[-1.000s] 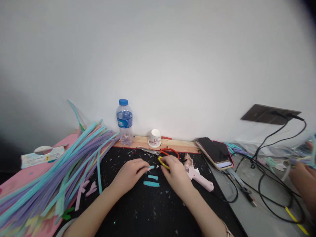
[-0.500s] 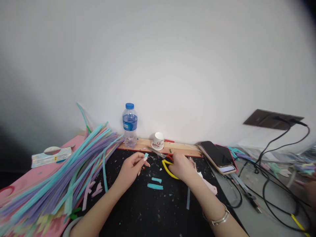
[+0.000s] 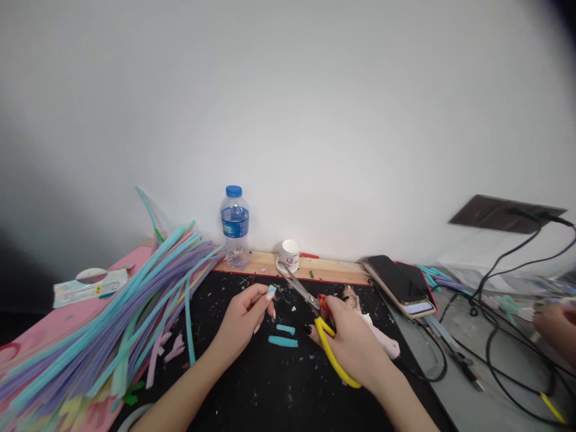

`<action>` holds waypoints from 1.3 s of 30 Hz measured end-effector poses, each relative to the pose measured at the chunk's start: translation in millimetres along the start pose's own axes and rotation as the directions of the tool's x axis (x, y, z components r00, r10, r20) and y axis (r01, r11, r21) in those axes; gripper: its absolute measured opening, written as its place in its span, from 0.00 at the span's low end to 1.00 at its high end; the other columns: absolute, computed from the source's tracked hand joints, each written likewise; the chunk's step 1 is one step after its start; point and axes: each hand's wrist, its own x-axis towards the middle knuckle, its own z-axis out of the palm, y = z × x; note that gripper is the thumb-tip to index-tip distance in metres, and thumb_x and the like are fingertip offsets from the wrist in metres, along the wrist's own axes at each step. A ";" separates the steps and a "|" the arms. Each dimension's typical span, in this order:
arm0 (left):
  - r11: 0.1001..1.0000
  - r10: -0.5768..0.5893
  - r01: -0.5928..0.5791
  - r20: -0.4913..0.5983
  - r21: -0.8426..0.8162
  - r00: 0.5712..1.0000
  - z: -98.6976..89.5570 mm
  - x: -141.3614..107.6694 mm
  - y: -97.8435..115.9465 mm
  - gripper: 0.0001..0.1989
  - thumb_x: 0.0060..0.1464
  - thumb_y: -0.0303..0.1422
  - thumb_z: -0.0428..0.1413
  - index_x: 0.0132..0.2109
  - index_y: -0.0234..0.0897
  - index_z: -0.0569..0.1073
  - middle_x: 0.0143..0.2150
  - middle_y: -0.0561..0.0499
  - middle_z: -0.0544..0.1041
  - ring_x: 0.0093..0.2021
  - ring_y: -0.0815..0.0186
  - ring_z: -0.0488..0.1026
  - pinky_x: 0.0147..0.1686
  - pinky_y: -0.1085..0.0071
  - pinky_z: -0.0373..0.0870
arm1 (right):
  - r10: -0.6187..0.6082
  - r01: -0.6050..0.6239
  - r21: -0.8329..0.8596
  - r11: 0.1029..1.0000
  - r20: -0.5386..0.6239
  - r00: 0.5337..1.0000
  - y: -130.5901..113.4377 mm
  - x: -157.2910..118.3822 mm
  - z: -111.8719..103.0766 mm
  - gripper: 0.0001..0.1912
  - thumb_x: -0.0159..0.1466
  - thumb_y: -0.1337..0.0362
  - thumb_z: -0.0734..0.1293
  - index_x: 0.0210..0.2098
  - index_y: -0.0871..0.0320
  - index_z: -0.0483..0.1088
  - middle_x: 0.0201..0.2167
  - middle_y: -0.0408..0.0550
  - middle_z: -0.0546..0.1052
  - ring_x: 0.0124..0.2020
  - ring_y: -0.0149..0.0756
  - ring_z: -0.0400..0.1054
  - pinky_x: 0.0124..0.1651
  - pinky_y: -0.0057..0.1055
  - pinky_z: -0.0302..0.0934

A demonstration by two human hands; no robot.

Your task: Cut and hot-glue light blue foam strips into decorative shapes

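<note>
Between the thumb and fingers of my left hand [image 3: 246, 312] is a small light-blue fuzzy piece [image 3: 272, 290], like a cut bit of pipe cleaner. My right hand [image 3: 348, 336] grips a pair of scissors [image 3: 306, 295] with one yellow and one red handle. Its metal blades point up and left, toward the paper cup [image 3: 289, 254]. Two short blue fuzzy strips, a longer one [image 3: 283, 341] and a shorter one [image 3: 285, 329], lie on the black mat [image 3: 270, 396] between my hands. A pale pink tool [image 3: 382, 339], possibly a glue gun, lies partly hidden behind my right hand.
A large bundle of pastel pipe cleaners [image 3: 148, 312] covers the left side. A water bottle [image 3: 234, 228] stands by the wall. Phones [image 3: 400, 282] and black cables [image 3: 488, 324] lie to the right. Another person's hand [image 3: 555, 327] shows at the right edge.
My right hand has picked up the scissors from the mat and drawn them nearer to me, blades now raised. My left hand keeps the blue piece, moved slightly right.
</note>
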 end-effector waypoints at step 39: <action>1.000 -0.015 0.014 0.190 0.007 0.982 0.4 -4.5 -3.8 0.11 0.56 0.32 0.50 0.30 0.33 0.72 0.26 0.53 0.74 0.15 0.77 0.56 0.19 0.78 0.55 | -0.070 0.071 -0.009 0.997 0.087 0.994 1.2 -13.3 -4.9 0.12 0.50 0.64 0.66 0.19 0.57 0.56 0.19 0.37 0.64 0.21 0.27 0.53 0.24 0.26 0.40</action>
